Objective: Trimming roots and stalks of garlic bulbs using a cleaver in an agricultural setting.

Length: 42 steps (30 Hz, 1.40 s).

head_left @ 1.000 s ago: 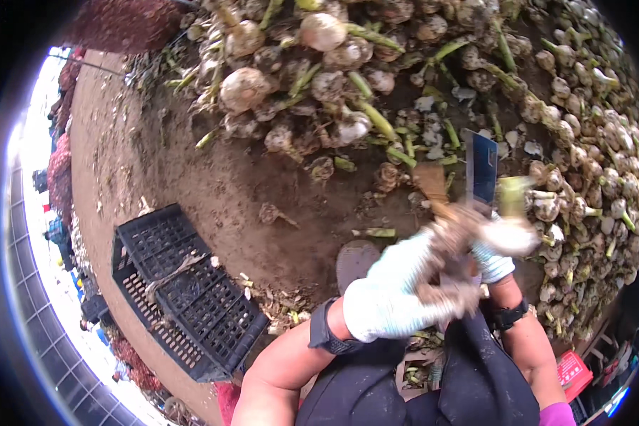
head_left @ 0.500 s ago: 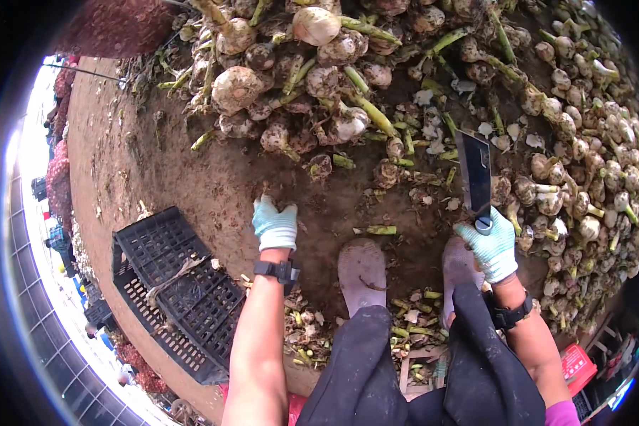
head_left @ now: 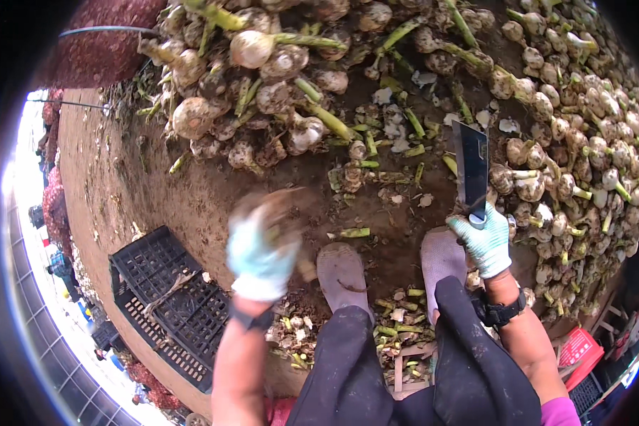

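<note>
My right hand (head_left: pixel 484 240), in a pale blue-green glove, is closed round the handle of a broad-bladed knife (head_left: pixel 471 167). The blade points away from me, with its square end farthest. My left hand (head_left: pixel 261 248), gloved alike, is smeared by motion. In it is a brownish garlic bulb (head_left: pixel 280 213), also blurred, so its outline and the fingers are hard to make out. Beyond both hands lies a heap of soil-covered garlic bulbs (head_left: pixel 270 99) with cut green stems. One loose bulb (head_left: pixel 351 175) sits on the ground nearer to me.
A black plastic crate (head_left: pixel 167 298) lies at the left. Trimmed garlic (head_left: pixel 582 163) is piled along the right side. My shoes (head_left: pixel 342 273) stand among stem scraps (head_left: pixel 397 319). Red mesh sacks (head_left: pixel 96 53) show at the far left, and a red basket (head_left: pixel 579 355) at the lower right.
My left hand has come back toward me with a garlic bulb from the near edge of the heap. The right hand still grips the knife. The whole view has shifted slightly.
</note>
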{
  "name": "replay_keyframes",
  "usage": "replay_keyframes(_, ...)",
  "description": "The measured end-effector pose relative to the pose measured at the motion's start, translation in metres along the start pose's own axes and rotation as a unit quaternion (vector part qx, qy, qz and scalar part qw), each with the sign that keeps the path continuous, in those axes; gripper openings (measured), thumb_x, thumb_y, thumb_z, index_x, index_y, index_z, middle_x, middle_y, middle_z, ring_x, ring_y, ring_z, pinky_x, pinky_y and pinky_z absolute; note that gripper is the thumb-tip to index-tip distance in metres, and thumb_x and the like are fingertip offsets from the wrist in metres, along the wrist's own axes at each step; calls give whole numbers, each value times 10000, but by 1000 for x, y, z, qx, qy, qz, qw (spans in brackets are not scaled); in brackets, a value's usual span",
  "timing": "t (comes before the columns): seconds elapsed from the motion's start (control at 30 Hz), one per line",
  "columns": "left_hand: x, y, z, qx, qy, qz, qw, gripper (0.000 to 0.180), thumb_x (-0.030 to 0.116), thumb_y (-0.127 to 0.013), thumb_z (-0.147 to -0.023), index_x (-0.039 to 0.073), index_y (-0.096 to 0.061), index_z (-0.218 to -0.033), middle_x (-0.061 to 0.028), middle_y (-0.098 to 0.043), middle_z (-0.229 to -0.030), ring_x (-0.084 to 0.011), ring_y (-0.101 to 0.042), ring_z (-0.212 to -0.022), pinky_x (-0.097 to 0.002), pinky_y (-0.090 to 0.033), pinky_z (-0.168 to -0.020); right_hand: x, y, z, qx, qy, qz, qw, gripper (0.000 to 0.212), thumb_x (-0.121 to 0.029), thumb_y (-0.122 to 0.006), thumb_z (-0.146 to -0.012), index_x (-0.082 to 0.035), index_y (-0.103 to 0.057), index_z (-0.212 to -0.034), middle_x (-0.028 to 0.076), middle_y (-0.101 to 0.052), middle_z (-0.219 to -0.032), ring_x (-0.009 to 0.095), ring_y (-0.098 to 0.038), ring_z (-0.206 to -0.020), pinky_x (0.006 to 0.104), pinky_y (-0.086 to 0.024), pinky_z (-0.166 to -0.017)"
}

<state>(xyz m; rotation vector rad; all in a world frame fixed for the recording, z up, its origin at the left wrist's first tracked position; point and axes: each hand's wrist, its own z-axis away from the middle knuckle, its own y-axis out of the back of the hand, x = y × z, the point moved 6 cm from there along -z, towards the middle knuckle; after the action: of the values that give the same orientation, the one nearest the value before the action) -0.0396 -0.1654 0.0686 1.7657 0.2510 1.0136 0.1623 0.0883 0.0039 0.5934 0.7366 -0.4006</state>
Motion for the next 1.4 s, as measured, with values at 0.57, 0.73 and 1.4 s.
replay_keyframes(0.57, 53, -37, -28, -221, 0, -101, 970, 581, 142, -645, -692, 105, -439, -1235, -200, -459, -1234, -358, -513, -1073, -394, -447, -893, 17, 25, -2, 39, 78, 16, 996, 260, -163, -743, -644, -22, -566, -771, 3, -445, -537, 102, -380, -504, 259, -382, -488)
replay_keyframes(0.73, 42, -154, -79, -395, 80, -291, 868, 746, 129, -670, -654, 142, -326, -1316, -177, -291, -1358, -373, -490, -1074, -389, -464, -845, 19, 23, 1, 40, 67, -11, 997, 264, -162, -747, -645, -27, -561, -775, -1, -441, -551, 93, -382, -513, 253, -382, -491)
replay_keyframes(1.4, -5, 154, 81, 46, 246, 762, 597, 632, 228, -671, -692, 2, -410, -1220, -177, -503, -1140, -332, -531, -960, -509, -480, -784, -9, 99, 21, 53, 161, -30, 985, 236, -114, -702, -708, -19, -581, -887, -29, -574, -741, 70, -484, -635, 233, -419, -579)
